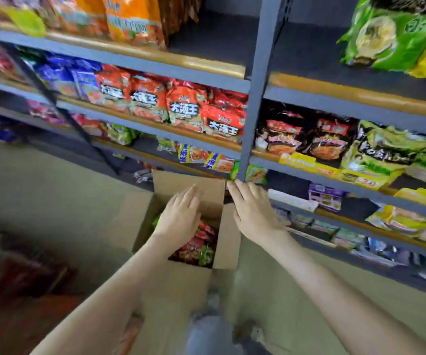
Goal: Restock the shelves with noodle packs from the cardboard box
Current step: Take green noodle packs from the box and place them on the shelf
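We note two bare forearms reaching forward from the lower edge of the view. The left hand [178,221] is spread flat, palm down, fingers straight and close together, directly over the opening of the open brown cardboard box [176,290]; it holds nothing. The right hand [254,213] is likewise open, fingers extended, and hangs above the box's right flap; it also holds nothing. We cannot tell whether either hand touches the cardboard.

The box stands on the beige floor [40,188] just in front of the shelving, its flaps raised. Inside it we see red and green noodle packs [201,244], partly hidden by the left hand.

Behind the box rises the grey metal shelving with wood-coloured edge strips [255,98]. The right fingertips lie near the foot of its upright post. On the middle level left of the post stand red noodle packs with white lettering [186,108]; right of the post stand black noodle packs [309,139], then light green packs [398,155]. The top level carries orange packs [132,19] at left and a bright green pack [391,34] at right.
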A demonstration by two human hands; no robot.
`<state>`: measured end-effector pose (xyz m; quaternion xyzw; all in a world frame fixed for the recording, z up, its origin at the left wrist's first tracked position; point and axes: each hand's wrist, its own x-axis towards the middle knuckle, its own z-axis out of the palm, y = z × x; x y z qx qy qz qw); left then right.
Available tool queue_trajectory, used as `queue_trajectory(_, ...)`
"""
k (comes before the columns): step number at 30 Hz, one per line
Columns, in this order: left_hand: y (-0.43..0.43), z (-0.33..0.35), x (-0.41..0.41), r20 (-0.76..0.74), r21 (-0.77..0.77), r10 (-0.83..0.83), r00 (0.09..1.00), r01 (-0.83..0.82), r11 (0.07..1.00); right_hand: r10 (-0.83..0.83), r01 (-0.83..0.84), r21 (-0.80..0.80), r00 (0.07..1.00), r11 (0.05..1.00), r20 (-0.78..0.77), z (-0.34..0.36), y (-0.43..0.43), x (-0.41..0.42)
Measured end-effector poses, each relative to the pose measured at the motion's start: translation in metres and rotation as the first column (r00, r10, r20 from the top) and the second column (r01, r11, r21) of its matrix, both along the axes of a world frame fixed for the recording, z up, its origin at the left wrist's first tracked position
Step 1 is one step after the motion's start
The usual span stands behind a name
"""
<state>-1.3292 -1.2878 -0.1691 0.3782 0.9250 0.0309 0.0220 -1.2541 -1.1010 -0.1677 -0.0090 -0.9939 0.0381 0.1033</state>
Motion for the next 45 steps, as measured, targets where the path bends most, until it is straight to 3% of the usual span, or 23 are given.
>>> queue_trajectory(5,-0.079,-0.07,-0.024,0.186,-0.108,0.189,0.964,-0.171,0.979,0.058,-0.052,-0.034,0.978,0.998,0.202,-0.071,-0.057,-0.034)
queue_trajectory(8,-0.118,-0.126,-0.043,0.263,-0.178,0.228,0.938,-0.185,0.967,0.081,-0.083,-0.01,0.93,0.997,0.358,-0.126,-0.089,-0.061)
queue_trajectory(15,-0.152,-0.269,-0.101,0.386,-0.267,0.17,0.906,-0.067,0.961,0.087,-0.05,-0.073,0.693,0.996,0.716,-0.299,-0.135,-0.111)
queue_trajectory(20,-0.131,-0.384,-0.116,0.434,-0.366,0.131,0.892,0.042,0.93,0.111,-0.19,0.007,0.603,0.982,0.79,-0.419,-0.122,-0.132)
queue_trajectory(23,-0.113,-0.441,-0.114,0.458,-0.382,0.133,0.879,0.059,0.922,0.115,-0.296,0.044,0.498,0.954,0.86,-0.485,-0.107,-0.148)
queue_trajectory(29,-0.097,-0.506,-0.1,0.483,-0.421,0.09,0.871,0.141,0.896,0.068,-0.31,0.036,0.319,0.95,0.945,-0.575,-0.09,-0.172)
queue_trajectory(34,-0.093,-0.511,-0.097,0.509,-0.403,0.065,0.859,0.171,0.899,0.179,-0.386,-0.03,0.356,0.922,0.917,-0.585,-0.088,-0.171)
queue_trajectory(38,-0.087,-0.503,-0.096,0.536,-0.413,0.095,0.839,0.163,0.896,0.254,-0.395,-0.073,0.428,0.916,0.867,-0.551,-0.092,-0.158)
queue_trajectory(41,-0.078,-0.479,-0.096,0.609,-0.356,0.149,0.779,0.1,0.929,0.315,-0.332,-0.14,0.562,0.933,0.765,-0.504,-0.096,-0.146)
queue_trajectory(45,-0.061,-0.432,-0.094,0.667,-0.263,0.193,0.719,-0.015,0.965,0.346,-0.286,-0.195,0.799,0.938,0.492,-0.438,-0.098,-0.14)
